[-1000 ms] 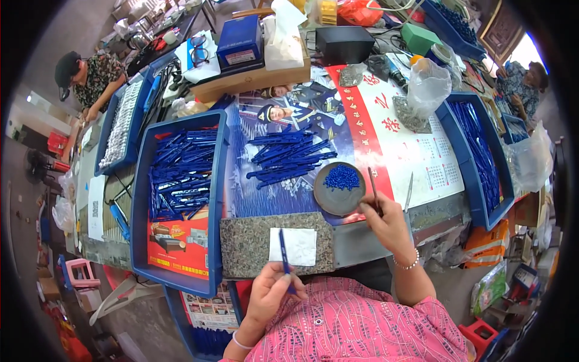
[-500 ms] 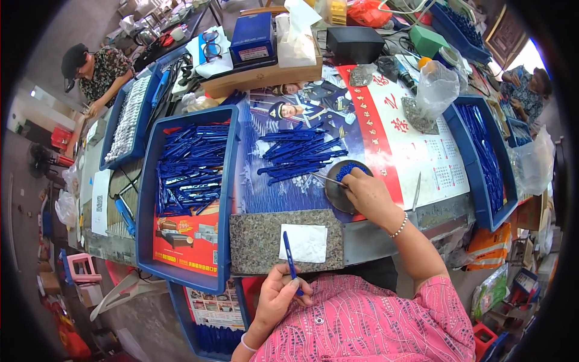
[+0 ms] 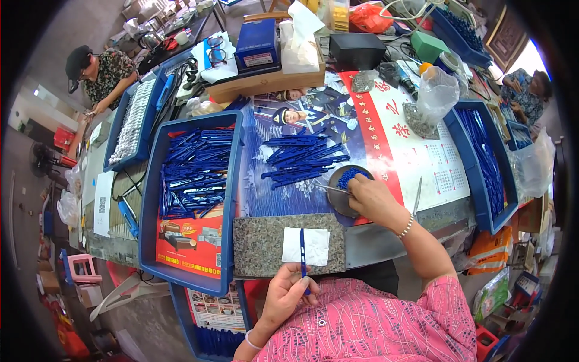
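Shut in the fingers of my left hand (image 3: 288, 295) is a slim blue pen (image 3: 303, 248), pointing away from me over a folded white tissue (image 3: 321, 248). The tissue lies on a speckled stone slab (image 3: 256, 244). My right hand (image 3: 377, 202) is closed on thin metal tweezers (image 3: 332, 189) at a dark round dish (image 3: 339, 202). Small blue pieces (image 3: 350, 175) like beads lie in that dish; the tweezers' working tips cannot be made out. A loose pile of blue pens (image 3: 301, 158) lies just beyond the dish.
A blue tray (image 3: 234, 181) of similar pens stands left of the slab; another blue tray (image 3: 503, 220) stands at the right. A pointed metal tool (image 3: 417, 196) lies right of my right hand. Behind are a wooden box (image 3: 265, 84) and a black box (image 3: 357, 48). Co-workers sit far left and far right.
The pen in my left hand has swung from leaning left to nearly straight away from me. My right hand stays at the dish with the tweezers, shifted slightly. The whole view has moved a little.
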The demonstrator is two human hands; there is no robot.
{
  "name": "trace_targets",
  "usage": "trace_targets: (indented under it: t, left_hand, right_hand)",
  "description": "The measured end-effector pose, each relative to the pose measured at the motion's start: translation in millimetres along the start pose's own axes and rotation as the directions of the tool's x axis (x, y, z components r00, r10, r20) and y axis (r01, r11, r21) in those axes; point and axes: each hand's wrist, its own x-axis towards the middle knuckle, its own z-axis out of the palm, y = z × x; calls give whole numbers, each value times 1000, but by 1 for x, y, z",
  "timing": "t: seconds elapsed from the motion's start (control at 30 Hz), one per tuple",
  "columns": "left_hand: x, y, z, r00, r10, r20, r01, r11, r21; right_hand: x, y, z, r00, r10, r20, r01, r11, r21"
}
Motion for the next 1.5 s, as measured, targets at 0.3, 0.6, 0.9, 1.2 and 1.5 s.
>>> trace_targets:
  t: [0.3, 0.6, 0.9, 1.2, 1.5]
  left_hand:
    - [21, 8, 12, 1000, -9, -28, 9, 1000, 11]
    - [33, 10, 28, 999, -35, 5, 35, 997, 73]
    - [30, 14, 28, 1000, -26, -6, 26, 998, 60]
    - [31, 12, 28, 998, -40, 40, 38, 998, 52]
    - [29, 12, 27, 997, -61, 56, 58, 997, 60]
  right_hand:
    - [-47, -48, -26, 883, 441, 162, -319, 310, 896]
    - [-63, -51, -22, 903, 268, 336, -266, -265, 927]
    - [-64, -51, -10, 939, 77, 335, -218, -621, 753]
    - [-66, -49, 4, 966, -113, 233, -224, -816, 533]
    - [-63, -58, 5, 976, -154, 151, -199, -912, 358]
